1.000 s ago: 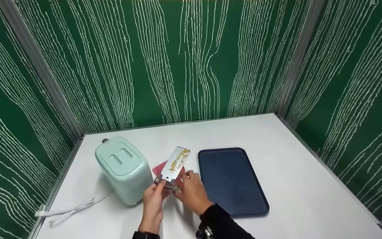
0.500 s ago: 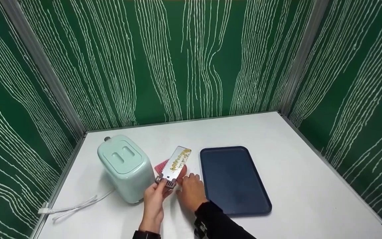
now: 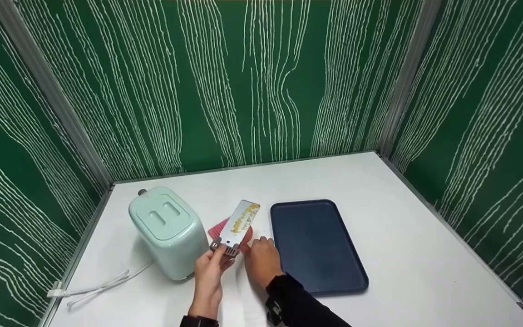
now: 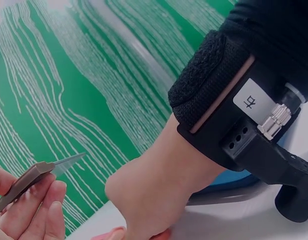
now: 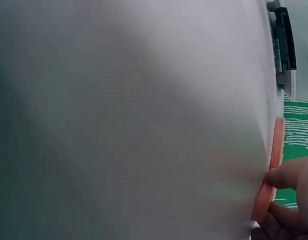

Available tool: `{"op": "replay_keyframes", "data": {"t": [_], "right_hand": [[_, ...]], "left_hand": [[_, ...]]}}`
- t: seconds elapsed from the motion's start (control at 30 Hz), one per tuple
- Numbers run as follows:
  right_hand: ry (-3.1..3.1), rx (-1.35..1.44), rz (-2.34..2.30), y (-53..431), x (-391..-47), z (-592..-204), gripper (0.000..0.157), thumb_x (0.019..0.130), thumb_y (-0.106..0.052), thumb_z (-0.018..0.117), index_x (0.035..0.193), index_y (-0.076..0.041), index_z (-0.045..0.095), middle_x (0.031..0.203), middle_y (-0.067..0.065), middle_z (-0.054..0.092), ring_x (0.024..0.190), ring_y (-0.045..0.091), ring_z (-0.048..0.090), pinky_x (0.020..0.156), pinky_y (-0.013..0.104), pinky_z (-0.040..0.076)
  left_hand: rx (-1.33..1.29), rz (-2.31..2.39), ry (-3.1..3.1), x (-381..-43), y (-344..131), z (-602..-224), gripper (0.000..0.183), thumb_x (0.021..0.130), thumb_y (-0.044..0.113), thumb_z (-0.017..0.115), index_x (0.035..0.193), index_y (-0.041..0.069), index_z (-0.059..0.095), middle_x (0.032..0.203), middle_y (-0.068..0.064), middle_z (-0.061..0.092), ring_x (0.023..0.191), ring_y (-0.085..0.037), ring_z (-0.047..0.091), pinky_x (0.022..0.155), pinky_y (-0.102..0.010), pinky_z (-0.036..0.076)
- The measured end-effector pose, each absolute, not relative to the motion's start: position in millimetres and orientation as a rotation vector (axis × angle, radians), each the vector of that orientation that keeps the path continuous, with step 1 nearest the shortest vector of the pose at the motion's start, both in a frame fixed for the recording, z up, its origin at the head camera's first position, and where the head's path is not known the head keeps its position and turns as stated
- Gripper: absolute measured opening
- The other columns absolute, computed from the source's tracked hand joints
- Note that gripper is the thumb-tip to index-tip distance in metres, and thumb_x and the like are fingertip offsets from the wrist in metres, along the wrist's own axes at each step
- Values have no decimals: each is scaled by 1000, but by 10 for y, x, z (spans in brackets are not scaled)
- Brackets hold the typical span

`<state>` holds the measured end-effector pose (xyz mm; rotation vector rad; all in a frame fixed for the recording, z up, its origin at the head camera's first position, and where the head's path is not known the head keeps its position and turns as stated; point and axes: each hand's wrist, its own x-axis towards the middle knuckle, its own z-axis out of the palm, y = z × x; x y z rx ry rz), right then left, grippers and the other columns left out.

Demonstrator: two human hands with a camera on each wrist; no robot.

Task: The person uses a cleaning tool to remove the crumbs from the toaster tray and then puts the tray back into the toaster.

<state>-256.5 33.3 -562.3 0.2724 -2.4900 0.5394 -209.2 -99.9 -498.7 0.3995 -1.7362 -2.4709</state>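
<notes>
In the right wrist view we find what the head view conceals: the right hand (image 3: 263, 261) pinches the edge of a red slab (image 5: 277, 142) on the bench (image 3: 402, 254), thumb on one side and fingers on the other. From the head we see mostly the back of that hand.

The left hand (image 3: 208, 276) pinches the grey slotted end (image 3: 231, 250) of a flat silver panel (image 3: 241, 222) with yellow patches across its face. The left wrist view gives us this panel nearly edge-on, as a thin blade-like sliver rising from a brownish grip between thumb and fingers. There the right forearm and its black wrist strap (image 4: 209, 82) fill much of the picture.

In the head view the panel stands in our way: red shows at its right edge, and a pink ribbed piece (image 3: 217, 228) peeks out at its left; whether both are one thing we cannot tell.

To the left of the hands we see a mint-green toaster (image 3: 173, 240), with its white cord (image 3: 100, 287) bundled on the bench; to the right lies a navy tray (image 3: 318, 245), partly hidden by the black sleeve (image 3: 304, 304).
</notes>
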Motion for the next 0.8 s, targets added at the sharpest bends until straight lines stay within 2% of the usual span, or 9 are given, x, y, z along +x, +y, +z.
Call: {"op": "replay_keyframes", "data": {"t": [0.47,0.7,0.8], "right_hand": [[-2594,266,641,365,-2583,-5544,27,96,-16,78,82,7,70,75,17,61,74,36,61,63,48,57],[-2553,323,636,421,-2600,-5466,22,86,-14,83,77,0,69,69,14,67,63,33,67,53,47,57],[-2530,335,615,444,-2603,-5434,25,85,-15,85,74,-3,67,67,13,67,60,32,67,50,46,56]], "left_hand": [[408,-2485,-1739,-2101,-1009,-5004,33,108,12,61,125,-17,63,99,-9,80,85,-12,77,77,-26,62],[431,-2467,-1742,-2091,-1013,-4975,33,107,12,62,125,-16,63,99,-9,80,85,-12,77,77,-26,62],[420,-2461,-1731,-2089,-1013,-4967,33,107,12,63,124,-17,63,99,-9,80,84,-12,77,76,-26,63]]}}
